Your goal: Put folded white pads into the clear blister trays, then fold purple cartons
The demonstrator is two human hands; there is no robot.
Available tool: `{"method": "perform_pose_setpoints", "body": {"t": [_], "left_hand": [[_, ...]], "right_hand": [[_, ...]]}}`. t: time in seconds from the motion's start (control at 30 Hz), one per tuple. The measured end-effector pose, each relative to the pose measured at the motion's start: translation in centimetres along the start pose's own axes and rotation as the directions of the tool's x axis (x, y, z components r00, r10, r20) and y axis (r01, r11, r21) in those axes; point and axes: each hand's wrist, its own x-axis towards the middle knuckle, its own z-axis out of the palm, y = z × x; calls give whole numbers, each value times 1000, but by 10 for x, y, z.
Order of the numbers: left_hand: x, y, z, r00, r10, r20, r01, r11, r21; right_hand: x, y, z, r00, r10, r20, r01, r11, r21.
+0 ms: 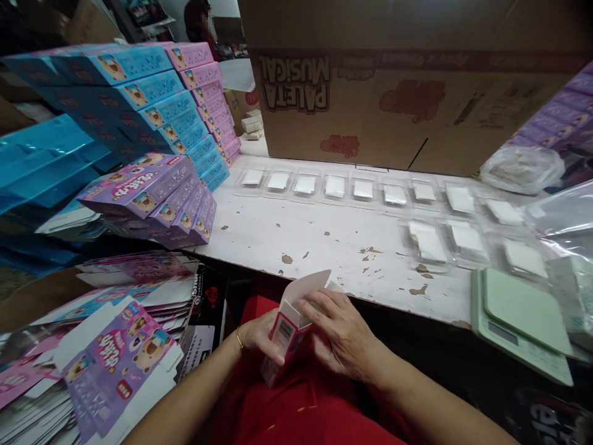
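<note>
Above my lap, at the table's front edge, I hold a small folding carton (284, 334) with a barcode on its pinkish-red side. Its white end flap stands up, so that end is open. My left hand (260, 335), with a thin bracelet at the wrist, is closed around the carton's near side, thumb across the barcode panel. At the far side, my right hand (345, 332) has its fingers bent over the open end, gripping by the flaps. The inside of the carton is hidden from me.
Blister packs (334, 185) with white contents line the white table (259, 241). A green scale (521, 315) sits at right, a large cardboard box (370, 117) behind. Purple cartons (157, 191) and blue cartons (139, 93) are stacked left, above flat cartons (120, 371).
</note>
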Motion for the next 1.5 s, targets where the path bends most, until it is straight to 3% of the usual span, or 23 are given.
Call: {"method": "perform_pose_setpoints", "body": {"t": [0.1, 0.2, 0.27, 0.33, 0.4, 0.47, 0.53, 0.6, 0.73, 0.83, 0.97, 1.17, 1.33, 1.5], "left_hand": [[-3, 7, 3, 997, -73, -28, 70, 994, -83], [-13, 24, 9, 980, -130, -150, 109, 984, -142], [-22, 33, 11, 960, -180, -214, 140, 972, -188], [-29, 37, 12, 931, -262, -254, 187, 941, -283], [-33, 34, 12, 901, -329, -283, 199, 893, -404], [-30, 29, 9, 896, -337, -290, 179, 870, -459], [-24, 25, 5, 912, -301, -278, 178, 903, -392], [-17, 26, -3, 924, -267, -275, 194, 945, -264], [-11, 33, -21, 909, -224, -350, 202, 974, -98], [-13, 37, -28, 896, -133, -423, 187, 978, 90], [-16, 39, -23, 903, -46, -427, 157, 961, 228], [-20, 36, -14, 863, 34, -504, 171, 919, 354], [-23, 32, -9, 908, 106, -406, 88, 898, 431], [-22, 39, 1, 967, 137, -216, 20, 801, 598]], "right_hand": [[8, -6, 21, 995, 69, 75, -68, 998, -9], [8, -13, 35, 993, 67, 94, -70, 997, 37], [6, -10, 34, 999, 9, 43, -16, 988, 151], [4, 3, 29, 992, 66, -108, -30, 951, 308], [8, 24, 28, 943, 280, -181, -150, 842, 519], [17, 44, 36, 914, 406, -2, -277, 626, 730], [30, 57, 52, 922, 309, 236, -355, 424, 833], [44, 61, 70, 919, 247, 307, -381, 357, 853], [58, 56, 79, 940, 298, 168, -297, 466, 833], [57, 54, 64, 954, 196, 226, -293, 455, 841], [59, 56, 48, 953, 112, 283, -302, 474, 827], [62, 61, 54, 962, 8, 272, -227, 575, 786], [41, 67, 64, 989, -86, 121, -11, 771, 637], [14, 62, 67, 997, -28, 72, -13, 858, 513]]}}
